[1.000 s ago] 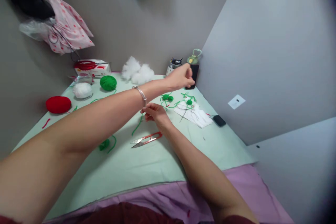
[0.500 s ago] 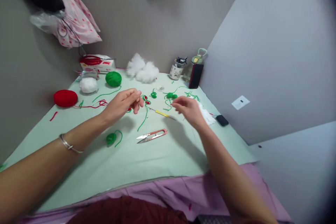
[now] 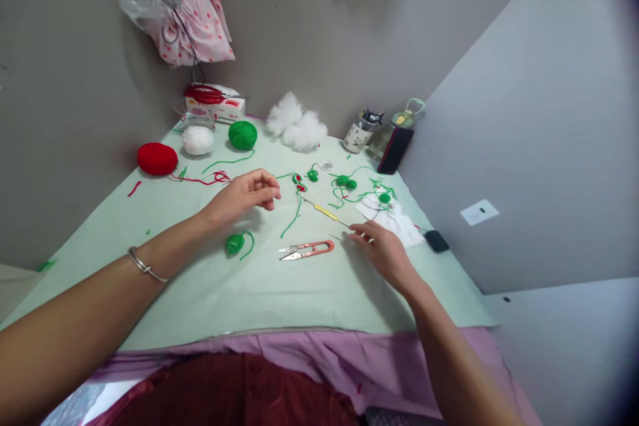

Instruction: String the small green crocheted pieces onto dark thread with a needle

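My left hand (image 3: pixel 247 194) is raised over the table with its fingers curled in; what they hold, if anything, is hidden. Just to its right lies a small red-and-green crocheted piece (image 3: pixel 299 182) with green yarn tails. My right hand (image 3: pixel 382 249) is low over the table, fingers pinched, and a thin needle (image 3: pixel 335 237) sticks out from near its fingertips. A yellow-handled crochet hook (image 3: pixel 326 212) lies with its near end by those fingertips. Orange-handled thread snips (image 3: pixel 307 250) lie between the hands. Below my left hand is a small green crocheted ball (image 3: pixel 234 244) with a yarn tail.
Red (image 3: pixel 157 158), white (image 3: pixel 198 140) and green (image 3: pixel 243 136) yarn balls stand at the back left. White stuffing (image 3: pixel 297 125) is by the wall. Further right are a pen cup (image 3: pixel 359 135), a bottle (image 3: pixel 399 121), a phone (image 3: pixel 396 150) and green pieces (image 3: pixel 344 181) near white paper (image 3: pixel 394 221).
My right hand has moved down and right, toward the near end of the crochet hook. The left hand's fingers have turned and curled. The view has swung to the left.
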A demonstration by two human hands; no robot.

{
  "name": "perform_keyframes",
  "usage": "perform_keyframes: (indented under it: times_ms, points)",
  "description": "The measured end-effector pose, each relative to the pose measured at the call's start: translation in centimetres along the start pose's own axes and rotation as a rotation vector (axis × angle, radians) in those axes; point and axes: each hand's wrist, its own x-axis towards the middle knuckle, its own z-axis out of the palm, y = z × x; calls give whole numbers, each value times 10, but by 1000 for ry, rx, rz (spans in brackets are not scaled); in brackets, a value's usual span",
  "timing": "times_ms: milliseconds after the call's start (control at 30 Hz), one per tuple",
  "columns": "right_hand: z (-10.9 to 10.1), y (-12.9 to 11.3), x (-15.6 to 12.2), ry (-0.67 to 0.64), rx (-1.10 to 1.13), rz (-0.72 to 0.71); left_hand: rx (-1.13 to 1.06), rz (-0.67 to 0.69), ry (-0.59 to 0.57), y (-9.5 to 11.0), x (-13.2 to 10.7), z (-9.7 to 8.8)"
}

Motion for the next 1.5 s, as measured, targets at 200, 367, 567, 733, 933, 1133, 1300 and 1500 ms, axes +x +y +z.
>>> perform_keyframes:
  times_ms: [200, 367, 567, 733, 933, 1133, 1300, 1500]
  points:
    - [-66, 73, -8, 122, -628, 471, -4, -19, 2, 4, -4, 3]
    - [-73, 115, -19, -61, -695, 654, -35, -21, -21, 4, -4, 7]
    - [-82, 105, -19, 157, -567, 651, -45, -38, -17, 5, -8, 15]
    - [-92, 20, -8, 455, 345, 268, -12, 26, 67, 13, -11, 24]
    - [-62, -83, 24, -38, 1067, -24, -3, 130, 80, 31, -16, 33]
    - [-37, -109, 46, -230, 1226, -60, 72, 222, 220, 39, -19, 30]
    - [-16, -113, 63, -260, 1229, -45, 112, 203, 176, 32, -20, 27]
    - [6, -116, 70, -256, 1253, -57, 105, 74, -91, 14, -16, 17]
